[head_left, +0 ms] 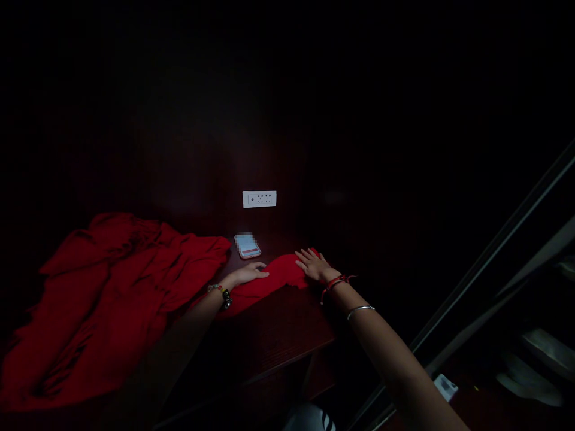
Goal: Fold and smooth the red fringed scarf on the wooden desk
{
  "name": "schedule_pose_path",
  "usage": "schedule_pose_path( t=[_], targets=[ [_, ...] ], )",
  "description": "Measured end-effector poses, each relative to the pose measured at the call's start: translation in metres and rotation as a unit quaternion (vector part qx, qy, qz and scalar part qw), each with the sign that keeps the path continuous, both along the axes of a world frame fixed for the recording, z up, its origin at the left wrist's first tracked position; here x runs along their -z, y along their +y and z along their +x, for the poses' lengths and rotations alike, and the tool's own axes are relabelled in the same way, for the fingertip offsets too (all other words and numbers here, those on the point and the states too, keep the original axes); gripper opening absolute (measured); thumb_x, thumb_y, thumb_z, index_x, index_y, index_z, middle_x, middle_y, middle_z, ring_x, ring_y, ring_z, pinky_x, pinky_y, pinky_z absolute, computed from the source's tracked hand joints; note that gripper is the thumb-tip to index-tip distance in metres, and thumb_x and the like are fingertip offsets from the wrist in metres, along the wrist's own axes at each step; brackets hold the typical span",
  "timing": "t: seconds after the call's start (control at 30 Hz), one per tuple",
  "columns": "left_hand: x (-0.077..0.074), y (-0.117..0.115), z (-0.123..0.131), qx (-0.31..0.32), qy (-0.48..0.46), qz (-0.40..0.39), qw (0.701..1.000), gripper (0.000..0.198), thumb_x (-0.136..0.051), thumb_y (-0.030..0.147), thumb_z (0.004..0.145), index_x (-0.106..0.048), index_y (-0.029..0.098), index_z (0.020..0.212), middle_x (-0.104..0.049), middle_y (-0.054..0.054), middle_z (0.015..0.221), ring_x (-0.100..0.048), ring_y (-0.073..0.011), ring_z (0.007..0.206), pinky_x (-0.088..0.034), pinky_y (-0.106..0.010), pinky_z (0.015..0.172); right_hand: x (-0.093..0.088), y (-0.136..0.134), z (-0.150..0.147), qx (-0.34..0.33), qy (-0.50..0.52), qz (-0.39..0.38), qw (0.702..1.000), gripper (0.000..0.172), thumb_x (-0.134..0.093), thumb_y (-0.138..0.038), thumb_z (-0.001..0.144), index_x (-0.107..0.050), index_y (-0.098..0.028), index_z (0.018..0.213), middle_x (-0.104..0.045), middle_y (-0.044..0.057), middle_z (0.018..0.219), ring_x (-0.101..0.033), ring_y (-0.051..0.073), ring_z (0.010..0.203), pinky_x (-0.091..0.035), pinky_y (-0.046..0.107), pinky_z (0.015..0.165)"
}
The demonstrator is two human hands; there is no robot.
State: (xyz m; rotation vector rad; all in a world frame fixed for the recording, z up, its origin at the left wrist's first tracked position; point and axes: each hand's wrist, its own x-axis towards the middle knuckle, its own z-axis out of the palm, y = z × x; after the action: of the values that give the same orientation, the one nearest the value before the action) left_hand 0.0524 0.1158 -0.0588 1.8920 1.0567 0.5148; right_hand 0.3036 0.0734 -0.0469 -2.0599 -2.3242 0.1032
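A large red cloth (112, 293) lies spread over a dark wooden surface (278, 335), with one end stretched out to the right. My left hand (248, 274) rests flat on that stretched end, fingers extended. My right hand (314, 265) lies flat on the cloth's far right tip, fingers spread. Both wrists wear bracelets. Neither hand grips anything.
A small white and red packet (247, 245) lies on the surface just behind the hands. A white socket plate (259, 199) is on the dark back wall. A slanted metal rail (489, 263) runs at the right. The surroundings are very dark.
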Motion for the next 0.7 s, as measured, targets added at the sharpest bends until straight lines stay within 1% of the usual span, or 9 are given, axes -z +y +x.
schedule_pose_path(
  t=[0.13,0.2,0.27,0.37,0.43,0.53,0.6,0.63,0.7],
  targets=[
    [-0.01,-0.002,-0.036,0.027,0.047,-0.005,0.999,0.045,-0.062,0.047,0.056,-0.058,0.019,0.091,-0.061,-0.002,0.093,-0.053,-0.0182,0.088,-0.039,-0.025,0.078,0.0,0.001,-0.007,-0.003,-0.016,0.001,1.0,0.055,-0.013,-0.051,0.085,-0.014,-0.026,0.135,-0.013,0.004,0.141,-0.007,0.022,0.128,-0.008,0.051,0.099],
    [-0.015,-0.008,-0.053,0.046,0.077,0.007,0.996,0.047,-0.06,0.047,0.059,-0.057,0.019,0.096,-0.061,-0.002,0.088,-0.053,-0.0169,0.082,-0.04,-0.024,0.074,-0.002,0.0,-0.01,-0.006,-0.018,0.006,1.0,0.055,-0.013,-0.051,0.085,-0.015,-0.026,0.134,-0.014,0.004,0.141,-0.007,0.022,0.128,-0.007,0.051,0.099],
    [-0.019,-0.019,-0.069,0.056,0.11,0.071,0.99,0.054,-0.056,0.047,0.065,-0.05,0.018,0.11,-0.06,-0.003,0.088,-0.053,-0.0162,0.08,-0.041,-0.024,0.073,-0.003,0.0,-0.012,-0.004,-0.016,0.012,1.0,0.055,-0.014,-0.051,0.086,-0.016,-0.026,0.134,-0.015,0.004,0.141,-0.007,0.022,0.128,-0.007,0.051,0.099],
    [-0.017,-0.046,-0.089,0.063,0.141,0.235,0.96,0.059,-0.052,0.045,0.071,-0.037,0.019,0.122,-0.051,-0.007,0.107,-0.049,-0.0181,0.094,-0.038,-0.028,0.083,-0.005,-0.002,-0.011,0.001,-0.015,0.019,1.0,0.054,-0.015,-0.05,0.086,-0.018,-0.025,0.134,-0.017,0.005,0.14,-0.009,0.022,0.128,-0.008,0.052,0.098],
    [-0.012,-0.064,-0.101,0.074,0.161,0.314,0.933,0.057,-0.053,0.042,0.072,-0.037,0.021,0.123,-0.041,-0.007,0.12,-0.042,-0.0197,0.106,-0.033,-0.03,0.09,-0.008,-0.004,-0.012,-0.001,-0.018,0.041,0.999,0.053,-0.018,-0.048,0.086,-0.022,-0.023,0.133,-0.02,0.007,0.139,-0.012,0.023,0.127,-0.009,0.053,0.097],
    [-0.005,-0.081,-0.114,0.056,0.196,0.364,0.909,0.044,-0.051,0.035,0.075,-0.044,0.023,0.118,-0.04,-0.006,0.12,-0.041,-0.0201,0.107,-0.032,-0.032,0.092,-0.017,-0.012,-0.026,-0.019,-0.022,0.134,0.991,0.049,-0.027,-0.041,0.087,-0.031,-0.018,0.13,-0.028,0.01,0.136,-0.015,0.025,0.126,-0.006,0.053,0.098],
    [-0.002,-0.086,-0.118,0.035,0.201,0.37,0.906,0.038,-0.048,0.03,0.078,-0.046,0.022,0.115,-0.044,-0.006,0.115,-0.044,-0.0191,0.104,-0.034,-0.031,0.091,-0.023,-0.022,-0.046,-0.062,-0.008,0.21,0.976,0.044,-0.032,-0.033,0.086,-0.037,-0.015,0.126,-0.034,0.012,0.132,-0.018,0.024,0.125,-0.006,0.051,0.099],
    [-0.002,-0.087,-0.118,0.029,0.198,0.37,0.907,0.037,-0.046,0.028,0.078,-0.046,0.022,0.114,-0.045,-0.005,0.113,-0.045,-0.0185,0.102,-0.034,-0.031,0.091,-0.025,-0.028,-0.06,-0.1,0.005,0.236,0.967,0.042,-0.034,-0.03,0.086,-0.04,-0.014,0.124,-0.038,0.012,0.13,-0.022,0.023,0.124,-0.007,0.048,0.1],
    [-0.002,-0.088,-0.117,0.018,0.191,0.374,0.907,0.036,-0.044,0.025,0.079,-0.045,0.022,0.115,-0.048,-0.005,0.111,-0.045,-0.0179,0.101,-0.035,-0.03,0.09,-0.027,-0.039,-0.088,-0.205,0.034,0.243,0.947,0.037,-0.038,-0.026,0.084,-0.045,-0.015,0.119,-0.045,0.011,0.123,-0.033,0.02,0.118,-0.015,0.042,0.101]
  ],
)
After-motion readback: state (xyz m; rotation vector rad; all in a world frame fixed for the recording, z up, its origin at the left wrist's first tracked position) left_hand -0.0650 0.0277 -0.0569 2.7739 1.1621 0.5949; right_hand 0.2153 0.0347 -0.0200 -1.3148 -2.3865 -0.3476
